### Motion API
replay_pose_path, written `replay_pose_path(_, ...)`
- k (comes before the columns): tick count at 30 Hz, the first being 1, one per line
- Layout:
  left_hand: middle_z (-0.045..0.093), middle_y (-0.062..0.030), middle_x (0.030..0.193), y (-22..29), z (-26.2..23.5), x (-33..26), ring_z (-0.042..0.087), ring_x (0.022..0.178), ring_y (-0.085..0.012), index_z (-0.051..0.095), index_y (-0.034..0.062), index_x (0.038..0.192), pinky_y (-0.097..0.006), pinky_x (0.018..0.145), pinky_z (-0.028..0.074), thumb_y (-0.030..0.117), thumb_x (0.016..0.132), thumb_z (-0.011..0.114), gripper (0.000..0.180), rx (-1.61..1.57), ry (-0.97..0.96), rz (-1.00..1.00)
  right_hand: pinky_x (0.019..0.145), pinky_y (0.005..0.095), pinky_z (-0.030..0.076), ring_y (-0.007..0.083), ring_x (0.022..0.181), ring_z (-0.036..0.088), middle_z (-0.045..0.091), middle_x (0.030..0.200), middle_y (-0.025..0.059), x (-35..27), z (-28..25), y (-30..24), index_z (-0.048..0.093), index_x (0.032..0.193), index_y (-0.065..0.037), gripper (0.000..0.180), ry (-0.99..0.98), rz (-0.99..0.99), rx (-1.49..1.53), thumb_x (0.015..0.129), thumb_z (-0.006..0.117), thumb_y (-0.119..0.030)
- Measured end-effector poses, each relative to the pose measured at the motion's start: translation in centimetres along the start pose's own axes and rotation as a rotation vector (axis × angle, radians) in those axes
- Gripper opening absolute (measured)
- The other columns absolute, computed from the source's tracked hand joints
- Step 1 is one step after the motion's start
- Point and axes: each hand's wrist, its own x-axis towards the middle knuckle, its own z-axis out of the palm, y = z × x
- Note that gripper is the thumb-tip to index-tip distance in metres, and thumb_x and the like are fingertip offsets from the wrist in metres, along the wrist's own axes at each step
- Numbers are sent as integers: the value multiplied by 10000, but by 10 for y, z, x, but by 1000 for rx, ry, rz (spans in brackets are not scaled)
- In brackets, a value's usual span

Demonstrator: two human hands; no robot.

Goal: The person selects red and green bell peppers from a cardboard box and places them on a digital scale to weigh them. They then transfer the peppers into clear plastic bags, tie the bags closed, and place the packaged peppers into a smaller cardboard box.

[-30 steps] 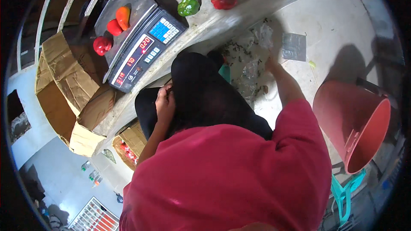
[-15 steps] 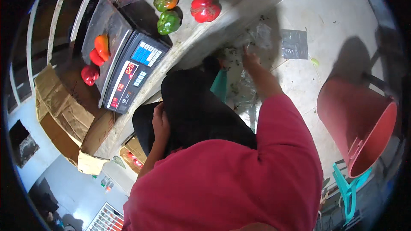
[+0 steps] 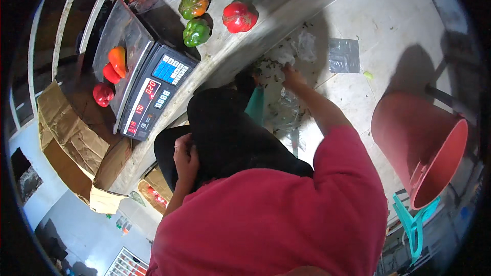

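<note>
Head view: the right hand (image 3: 292, 78) is lowered to crumpled clear plastic (image 3: 283, 55) on the littered floor (image 3: 383, 25).
The plastic is seen just beyond that hand, near a silvery square (image 3: 343, 55); whether it is gripped cannot be told. The left hand (image 3: 185, 157) is rested against the black-clad leg (image 3: 225, 128), its grip likewise undeterminable. Red and orange peppers (image 3: 117, 60) are set on the scale (image 3: 153, 105).

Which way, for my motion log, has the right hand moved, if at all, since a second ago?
Yes: the right hand moved left, farther from the grey floor patch.
</note>
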Motion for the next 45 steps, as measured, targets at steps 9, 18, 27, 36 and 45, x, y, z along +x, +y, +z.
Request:
replay_pose_path(9, 477, -150, 1209, 95, 3, 48, 362, 1206, -345, 487, 61, 1167, -432, 995, 284, 84, 671, 635, 518, 86, -69, 506, 742, 376, 460, 277, 971, 519, 539, 1030, 86, -130, -108, -95, 539, 1041, -91, 363, 373, -780, 168, 688, 611, -53)
replay_pose_path(18, 607, -67, 890, 97, -10, 59, 550, 896, -161, 586, 52, 965, -335, 860, 376, 96, 789, 590, 181, -293, -310, 319, 671, 244, 439, 112, 730, 529, 512, 832, 3, -221, -219, -168, 494, 1023, -71, 260, -69, -644, 1375, 780, 562, -6)
replay_pose_path(27, 539, 36, 732, 59, -63, 9, 458, 693, -58, 565, 57, 817, -212, 663, 356, 106, 830, 593, 58, -961, -27, 124, 727, 303, 433, 147, 824, 511, 495, 940, 54, -231, -223, -217, 443, 1138, -64, 343, -220, -688, 1442, 832, 561, -165)
replay_pose_path(36, 526, 42, 683, 52, -75, -16, 438, 621, -53, 546, 96, 755, -212, 618, 348, 114, 816, 592, 78, -1157, 194, 55, 811, 319, 410, 133, 1003, 471, 474, 1093, 68, -258, -192, -264, 229, 1345, -110, 593, -376, -825, 979, 846, 550, -115)
replay_pose_path(45, 549, 19, 732, 55, -46, -15, 527, 706, -87, 536, 106, 872, -242, 654, 410, 179, 847, 560, 81, -1193, -19, -107, 716, 268, 477, 152, 878, 561, 552, 1030, 113, -223, -180, -240, 269, 1318, -35, 619, -365, -757, 1174, 762, 538, 12)
